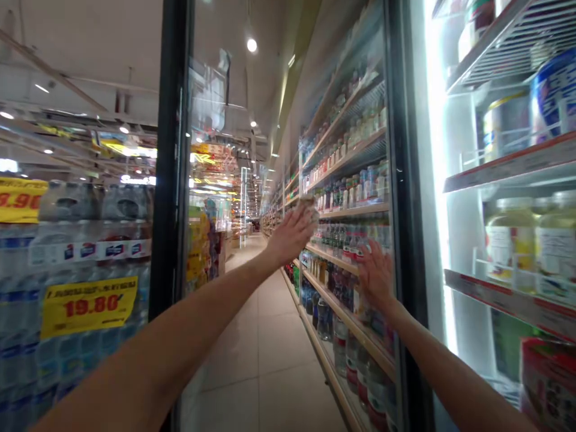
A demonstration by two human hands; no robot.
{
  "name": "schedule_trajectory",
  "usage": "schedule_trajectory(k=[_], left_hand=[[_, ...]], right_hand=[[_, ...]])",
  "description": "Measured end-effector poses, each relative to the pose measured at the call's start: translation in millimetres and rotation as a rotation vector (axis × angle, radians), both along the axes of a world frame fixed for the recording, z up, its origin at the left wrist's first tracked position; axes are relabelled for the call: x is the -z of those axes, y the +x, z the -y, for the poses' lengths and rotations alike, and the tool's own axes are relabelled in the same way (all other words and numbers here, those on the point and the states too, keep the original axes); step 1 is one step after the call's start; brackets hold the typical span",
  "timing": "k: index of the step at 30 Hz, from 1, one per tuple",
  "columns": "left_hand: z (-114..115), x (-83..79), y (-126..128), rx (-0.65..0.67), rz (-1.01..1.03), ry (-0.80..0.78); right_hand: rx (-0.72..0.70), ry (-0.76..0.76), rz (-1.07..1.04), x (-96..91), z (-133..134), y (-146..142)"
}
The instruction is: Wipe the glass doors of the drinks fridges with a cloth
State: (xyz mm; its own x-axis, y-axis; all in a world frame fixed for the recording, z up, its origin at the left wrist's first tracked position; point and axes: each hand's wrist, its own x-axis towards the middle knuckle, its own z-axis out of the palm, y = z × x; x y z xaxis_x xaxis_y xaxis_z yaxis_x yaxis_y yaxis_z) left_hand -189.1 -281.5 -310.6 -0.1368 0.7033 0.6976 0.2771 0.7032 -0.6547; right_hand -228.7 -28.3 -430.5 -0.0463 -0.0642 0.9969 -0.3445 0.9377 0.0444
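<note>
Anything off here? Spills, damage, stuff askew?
Mildly odd: the yellow 19.80 price sign on the stacked bottles tilts up rightward, though the wide view may exaggerate it. No spill or breakage shows. The glass door stands open, but the left hand, with a blurred cloth, and right hand are at it.

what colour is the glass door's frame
The frame is black; it shows best in the head view.
</note>
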Motion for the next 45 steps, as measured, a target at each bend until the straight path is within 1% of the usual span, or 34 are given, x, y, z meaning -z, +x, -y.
schedule_trajectory(k=[1,3,4,5,6,7,10,11,12,13,14,15,17,18,19,20,21,23,24,25,26,27,31,32,33,34,35,37,39,40,41,42,43,45], left_hand=[[-4.9,14.5,-1.5,0.038,0.023,-0.128],[-14.5,44.4,-4.8,0.130,0.083,-0.455],[-19.4,54.0,-6.5,0.164,0.106,-0.575],[-24.6,57.2,-8.3,0.180,0.118,-0.630],[-30.2,53.3,-10.2,0.179,0.118,-0.621],[-36.2,43.1,-12.3,0.166,0.109,-0.556],[-56.4,-1.2,-20.0,0.101,0.059,-0.190],[-63.5,-10.4,-22.7,0.081,0.045,-0.078],[-70.7,-12.9,-25.2,0.068,0.038,-0.003],[-77.8,-8.0,-27.2,0.064,0.038,0.019],[-84.7,3.4,-28.8,0.074,0.049,-0.021],[-91.2,19.2,-29.9,0.098,0.070,-0.118],[-102.8,51.8,-31.6,0.161,0.128,-0.375],[-108.0,62.8,-32.4,0.182,0.154,-0.463],[-113.0,67.5,-33.2,0.192,0.173,-0.501],[-117.8,65.6,-34.0,0.188,0.181,-0.484],[-122.3,58.2,-34.9,0.175,0.179,-0.422],[-130.2,36.7,-36.5,0.128,0.154,-0.213],[-133.3,28.6,-36.9,0.110,0.139,-0.130],[-135.7,26.0,-36.5,0.102,0.129,-0.090],[-137.4,30.2,-35.2,0.102,0.125,-0.092],[-138.2,41.4,-33.1,0.112,0.126,-0.133],[-131.7,116.1,-23.0,0.195,0.162,-0.481],[-128.2,127.1,-22.0,0.213,0.168,-0.558],[-124.7,130.2,-21.9,0.223,0.171,-0.604],[-121.2,124.8,-22.7,0.224,0.173,-0.620],[-117.8,111.9,-24.2,0.215,0.172,-0.600],[-111.7,73.3,-28.9,0.178,0.163,-0.479],[-105.0,39.2,-32.8,0.120,0.130,-0.256],[-100.9,30.7,-33.1,0.102,0.113,-0.176],[-96.0,29.5,-32.2,0.096,0.099,-0.134],[-90.1,35.2,-30.2,0.104,0.093,-0.147],[-83.3,45.8,-27.5,0.126,0.096,-0.217],[-68.1,71.3,-21.9,0.180,0.118,-0.429]], right_hand=[[0.001,-0.015,0.005,0.1,-2.6,0.5],[0.008,-0.035,0.016,2.7,-8.0,0.9],[0.014,-0.042,0.020,5.0,-11.0,0.8],[0.022,-0.051,0.021,7.5,-14.2,0.5],[0.029,-0.061,0.024,10.1,-17.8,0.2],[0.036,-0.076,0.027,12.5,-21.7,-0.2],[0.046,-0.139,0.031,16.8,-36.4,0.0],[0.045,-0.157,0.025,17.5,-42.1,0.5],[0.045,-0.175,0.017,18.3,-47.9,1.1],[0.045,-0.192,0.012,19.3,-53.9,1.8],[0.046,-0.205,0.007,20.9,-59.6,2.5],[0.047,-0.216,0.003,23.2,-65.0,3.3],[0.051,-0.234,0.003,29.5,-73.8,4.7],[0.052,-0.236,0.006,33.2,-77.1,5.3],[0.051,-0.234,0.011,36.8,-79.5,6.0],[0.050,-0.232,0.015,40.0,-81.3,6.7],[0.048,-0.231,0.021,42.6,-82.6,7.4],[0.041,-0.233,0.021,45.4,-83.9,8.8],[0.036,-0.235,0.016,45.7,-84.2,9.5],[0.033,-0.237,0.011,45.7,-84.3,10.1],[0.032,-0.235,0.009,45.4,-84.3,10.6],[0.032,-0.233,0.005,45.2,-84.3,11.1],[0.022,-0.231,-0.008,48.3,-82.3,11.0],[0.015,-0.226,-0.005,50.0,-81.2,10.4],[0.010,-0.221,0.002,51.8,-79.7,9.7],[0.008,-0.216,0.015,53.3,-77.8,8.9],[0.008,-0.214,0.024,54.4,-75.3,8.2],[0.008,-0.214,0.029,54.3,-68.6,7.6],[0.008,-0.206,0.020,51.1,-59.6,8.0],[0.005,-0.193,0.012,48.7,-54.4,8.4],[0.001,-0.175,0.004,45.9,-48.9,8.8],[-0.003,-0.154,-0.001,43.0,-43.2,8.9],[-0.007,-0.134,-0.006,40.3,-37.4,8.6],[-0.015,-0.102,-0.016,35.5,-25.8,6.9]])
